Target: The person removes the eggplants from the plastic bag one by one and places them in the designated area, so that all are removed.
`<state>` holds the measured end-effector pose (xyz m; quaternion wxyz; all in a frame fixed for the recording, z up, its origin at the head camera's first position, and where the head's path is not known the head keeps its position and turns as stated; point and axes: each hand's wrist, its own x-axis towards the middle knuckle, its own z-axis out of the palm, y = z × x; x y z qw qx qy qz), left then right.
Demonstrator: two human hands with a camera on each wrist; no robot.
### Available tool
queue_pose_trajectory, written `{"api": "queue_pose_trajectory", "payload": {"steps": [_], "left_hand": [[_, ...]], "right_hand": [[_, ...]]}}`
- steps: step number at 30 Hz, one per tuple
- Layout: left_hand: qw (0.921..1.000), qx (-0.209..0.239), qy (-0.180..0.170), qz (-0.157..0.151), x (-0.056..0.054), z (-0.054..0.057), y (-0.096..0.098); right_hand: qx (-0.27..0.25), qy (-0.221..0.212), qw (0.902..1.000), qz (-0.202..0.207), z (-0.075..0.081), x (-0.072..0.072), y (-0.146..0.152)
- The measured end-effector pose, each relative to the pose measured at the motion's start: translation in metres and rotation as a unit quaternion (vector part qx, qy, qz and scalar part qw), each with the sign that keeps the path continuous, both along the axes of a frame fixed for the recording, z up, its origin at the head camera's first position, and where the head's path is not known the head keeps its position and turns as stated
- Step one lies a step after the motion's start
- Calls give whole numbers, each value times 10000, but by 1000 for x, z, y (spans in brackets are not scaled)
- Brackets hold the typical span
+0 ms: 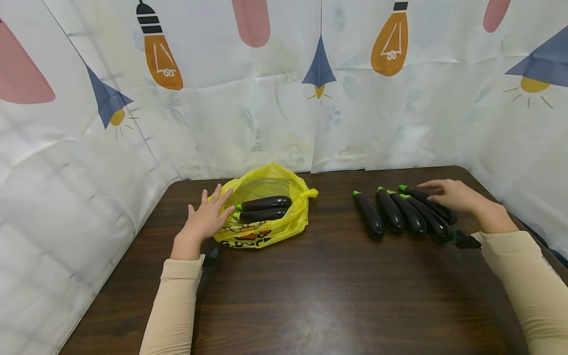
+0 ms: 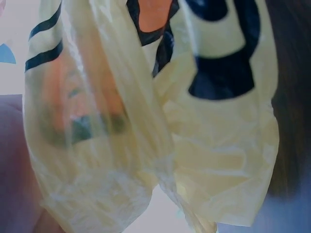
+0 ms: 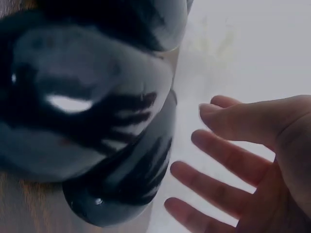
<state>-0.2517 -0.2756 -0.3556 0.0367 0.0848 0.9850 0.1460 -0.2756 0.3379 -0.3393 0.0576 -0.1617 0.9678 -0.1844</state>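
A yellow plastic bag (image 1: pixel 290 229) lies with its mouth open, left of the table's middle. Inside are two dark purple eggplants (image 1: pixel 266 202), their green tips pointing left. My left hand (image 1: pixel 205 220), fingers spread, is at the bag's left rim; whether it touches the plastic is unclear. The bag's printed side (image 2: pixel 214 160) fills the left wrist view, which hides the fingers. Several more eggplants (image 1: pixel 369 215) lie side by side on the right. Over the rightmost eggplant (image 1: pixel 443 213) hovers my right hand (image 1: pixel 457 195), its fingers apart and holding nothing in the right wrist view.
The brown wooden table (image 1: pixel 284 301) reaches back to a white curtain (image 1: pixel 248 118) printed with lamps and bulbs. A knotted handle (image 1: pixel 312 193) sticks out at the bag's right side. Bare tabletop separates the bag from the eggplant row.
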Motion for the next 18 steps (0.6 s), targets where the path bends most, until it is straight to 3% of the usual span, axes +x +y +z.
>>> {"api": "queue_pose_trajectory", "payload": {"steps": [18], "left_hand": [[10000, 23, 6, -12, -1, -3, 0]], "right_hand": [[232, -408, 9988, 142, -14, -16, 15]]}}
